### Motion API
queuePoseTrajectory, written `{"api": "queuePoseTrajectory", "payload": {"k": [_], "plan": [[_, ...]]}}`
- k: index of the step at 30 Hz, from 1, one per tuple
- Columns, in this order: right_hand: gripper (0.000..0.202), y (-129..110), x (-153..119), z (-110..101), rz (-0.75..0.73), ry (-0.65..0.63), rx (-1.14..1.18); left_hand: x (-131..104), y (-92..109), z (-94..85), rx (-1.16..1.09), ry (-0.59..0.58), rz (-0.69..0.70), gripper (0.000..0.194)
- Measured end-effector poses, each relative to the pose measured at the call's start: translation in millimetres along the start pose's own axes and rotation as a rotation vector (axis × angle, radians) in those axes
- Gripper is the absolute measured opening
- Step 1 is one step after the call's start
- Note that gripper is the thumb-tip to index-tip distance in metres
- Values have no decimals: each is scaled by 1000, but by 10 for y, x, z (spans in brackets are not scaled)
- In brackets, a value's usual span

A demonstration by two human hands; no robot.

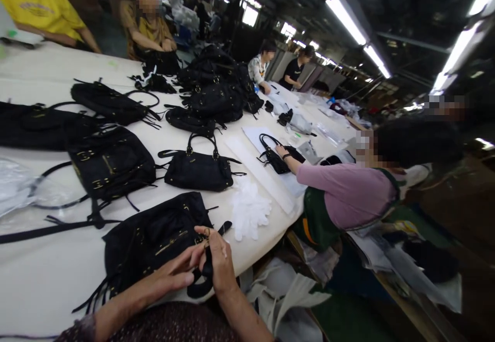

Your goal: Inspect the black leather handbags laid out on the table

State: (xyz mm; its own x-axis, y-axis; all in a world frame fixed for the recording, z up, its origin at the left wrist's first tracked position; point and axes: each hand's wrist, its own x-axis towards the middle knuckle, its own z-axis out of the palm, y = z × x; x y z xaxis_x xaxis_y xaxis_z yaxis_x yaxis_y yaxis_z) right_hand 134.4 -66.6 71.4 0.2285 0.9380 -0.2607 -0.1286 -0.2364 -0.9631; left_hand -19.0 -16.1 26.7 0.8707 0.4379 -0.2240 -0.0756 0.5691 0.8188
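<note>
A black handbag (154, 239) with gold zips and fittings lies flat on the white table (46, 275) right in front of me. My left hand (176, 272) pinches at a gold fitting on the bag's right end. My right hand (220, 259) grips the bag's black strap (209, 267) at the same spot, fingers curled round it. The strap loops down over the table edge below my hands.
Several more black handbags (199, 169) lie across the table, with a heap (216, 86) further back. White gloves (249, 210) lie right of my bag. A person in a pink top (348, 192) leans over a small bag to my right. Other people sit at the far side.
</note>
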Motion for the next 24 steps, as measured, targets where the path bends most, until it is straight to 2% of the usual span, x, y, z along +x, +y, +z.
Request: {"api": "queuePoseTrajectory", "payload": {"k": [2,4,8,11,14,17,20,24], "plan": [[61,29,116,-33,28,26,28,74,11,-35,106,24,-14,69],[63,77,219,-60,49,68,82,155,-19,-52,145,107,-24,67],[61,250,407,-62,57,176,212,329,-209,-74,-70,291,-40,59],[61,449,543,-31,102,211,390,374,-333,-138,-241,367,-188,62],[63,630,647,-9,194,214,542,298,-369,-214,-422,363,-278,66],[55,692,703,-29,237,203,542,177,-376,-244,-549,280,-263,68],[49,591,718,-126,215,217,510,96,-411,-234,-617,235,-266,65],[56,391,610,-491,113,223,465,70,-490,-234,-655,326,-290,50]]}}
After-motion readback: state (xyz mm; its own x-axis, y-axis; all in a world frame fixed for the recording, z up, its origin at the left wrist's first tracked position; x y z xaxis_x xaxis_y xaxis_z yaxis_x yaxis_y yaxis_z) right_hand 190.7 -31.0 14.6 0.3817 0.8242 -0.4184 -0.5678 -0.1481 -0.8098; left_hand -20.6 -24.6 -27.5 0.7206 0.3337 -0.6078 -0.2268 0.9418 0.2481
